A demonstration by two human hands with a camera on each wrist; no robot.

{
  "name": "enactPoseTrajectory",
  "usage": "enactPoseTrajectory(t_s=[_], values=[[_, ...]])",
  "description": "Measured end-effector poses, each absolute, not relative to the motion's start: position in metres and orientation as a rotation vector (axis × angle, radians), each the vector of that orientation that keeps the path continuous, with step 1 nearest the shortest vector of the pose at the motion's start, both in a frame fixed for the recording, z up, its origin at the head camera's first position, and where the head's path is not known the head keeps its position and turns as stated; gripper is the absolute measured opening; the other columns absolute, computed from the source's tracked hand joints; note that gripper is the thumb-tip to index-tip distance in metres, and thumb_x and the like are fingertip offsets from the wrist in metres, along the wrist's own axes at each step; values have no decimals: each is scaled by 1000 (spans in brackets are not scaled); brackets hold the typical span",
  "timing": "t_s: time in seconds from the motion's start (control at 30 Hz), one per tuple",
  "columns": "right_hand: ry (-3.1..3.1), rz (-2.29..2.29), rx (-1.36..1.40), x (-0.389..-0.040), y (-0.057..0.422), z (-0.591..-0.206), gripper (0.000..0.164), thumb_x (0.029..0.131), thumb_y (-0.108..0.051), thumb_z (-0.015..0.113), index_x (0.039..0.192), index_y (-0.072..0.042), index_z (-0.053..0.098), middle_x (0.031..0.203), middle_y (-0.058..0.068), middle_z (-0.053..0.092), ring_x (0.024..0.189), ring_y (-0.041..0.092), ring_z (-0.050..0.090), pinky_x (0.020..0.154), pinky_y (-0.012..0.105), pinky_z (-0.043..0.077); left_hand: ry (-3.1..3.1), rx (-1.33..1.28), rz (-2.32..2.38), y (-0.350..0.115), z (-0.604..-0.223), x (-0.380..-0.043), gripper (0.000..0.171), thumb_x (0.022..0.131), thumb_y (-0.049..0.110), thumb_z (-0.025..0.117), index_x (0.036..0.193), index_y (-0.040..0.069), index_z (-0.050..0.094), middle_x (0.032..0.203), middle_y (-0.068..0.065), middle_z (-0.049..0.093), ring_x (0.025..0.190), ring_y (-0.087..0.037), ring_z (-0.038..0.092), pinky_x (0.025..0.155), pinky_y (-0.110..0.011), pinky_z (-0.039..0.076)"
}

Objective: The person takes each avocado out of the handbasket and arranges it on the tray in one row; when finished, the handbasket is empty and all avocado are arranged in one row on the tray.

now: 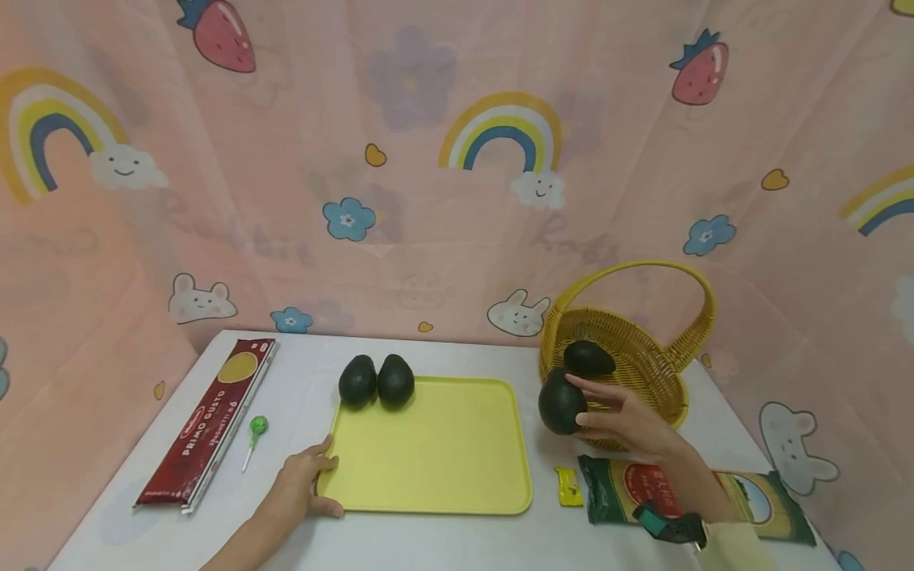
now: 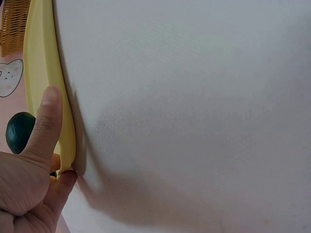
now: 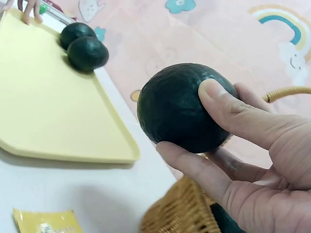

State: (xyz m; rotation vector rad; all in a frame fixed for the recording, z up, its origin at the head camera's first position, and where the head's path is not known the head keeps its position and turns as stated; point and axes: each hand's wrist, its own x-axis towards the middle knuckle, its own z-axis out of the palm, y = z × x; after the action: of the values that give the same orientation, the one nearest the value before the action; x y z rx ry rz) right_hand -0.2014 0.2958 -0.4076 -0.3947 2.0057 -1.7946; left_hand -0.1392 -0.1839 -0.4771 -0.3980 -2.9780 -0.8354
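Note:
My right hand (image 1: 620, 416) holds a dark green avocado (image 1: 562, 403) at the front left of the wicker basket (image 1: 646, 333). Thumb and fingers wrap its side in the right wrist view, where the avocado (image 3: 182, 107) is large. Another avocado (image 1: 589, 358) lies inside the basket. Two more, a left avocado (image 1: 358, 381) and a right avocado (image 1: 396, 381), sit side by side at the back left corner of the yellow tray (image 1: 435, 452). My left hand (image 1: 296, 484) grips the tray's front left corner, thumb along the rim (image 2: 68, 121) and fingers at the outer edge.
At the left lie a red spaghetti pack (image 1: 210, 420) and a green lollipop (image 1: 257, 428). A small yellow packet (image 1: 569, 486) is right of the tray. A green pasta bag (image 1: 764, 500) lies under my right forearm. A pink patterned cloth (image 1: 428, 262) hangs behind the white table (image 1: 300, 373).

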Motion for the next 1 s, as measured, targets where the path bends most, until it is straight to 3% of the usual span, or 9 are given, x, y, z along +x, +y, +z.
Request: enactPoseTrajectory(t_s=[0.23, 0.43, 0.7, 0.87, 1.0], values=[[1875, -1865, -462, -207, 280, -423, 57, 92, 3, 58, 143, -19, 47, 136, 7, 48, 112, 22, 59, 95, 51, 48, -2975, -388, -855, -184, -476, -138, 73, 43, 21, 90, 104, -11, 67, 131, -28, 53, 117, -45, 53, 97, -51, 46], [1833, -1919, -491, -212, 264, -441, 58, 90, 6, 60, 141, -19, 49, 134, 9, 50, 113, 23, 59, 94, 56, 47, -2969, -404, -862, -184, -476, -138, 74, 42, 22, 89, 104, -12, 67, 130, -29, 53, 116, -45, 53, 97, -51, 46], [1857, -1930, -435, -217, 238, -454, 59, 88, 0, 65, 142, -16, 47, 149, 33, 25, 119, 28, 54, 92, 47, 52, -2968, -410, -842, -183, -477, -141, 73, 42, 21, 90, 103, -11, 67, 129, -29, 54, 115, -44, 54, 96, -50, 47], [1816, -1923, -380, -226, 223, -459, 64, 89, 0, 65, 146, -10, 39, 151, 32, 21, 122, 33, 51, 94, 47, 50, -2958, -418, -844, -184, -478, -141, 73, 42, 22, 90, 103, -11, 67, 129, -29, 54, 116, -45, 54, 97, -50, 47], [1785, -1929, -320, -234, 211, -463, 64, 88, 1, 66, 145, -12, 41, 151, 31, 22, 121, 35, 52, 95, 48, 50, -2965, -423, -840, -184, -477, -139, 73, 42, 22, 90, 103, -11, 67, 130, -30, 53, 116, -46, 53, 96, -50, 47]])
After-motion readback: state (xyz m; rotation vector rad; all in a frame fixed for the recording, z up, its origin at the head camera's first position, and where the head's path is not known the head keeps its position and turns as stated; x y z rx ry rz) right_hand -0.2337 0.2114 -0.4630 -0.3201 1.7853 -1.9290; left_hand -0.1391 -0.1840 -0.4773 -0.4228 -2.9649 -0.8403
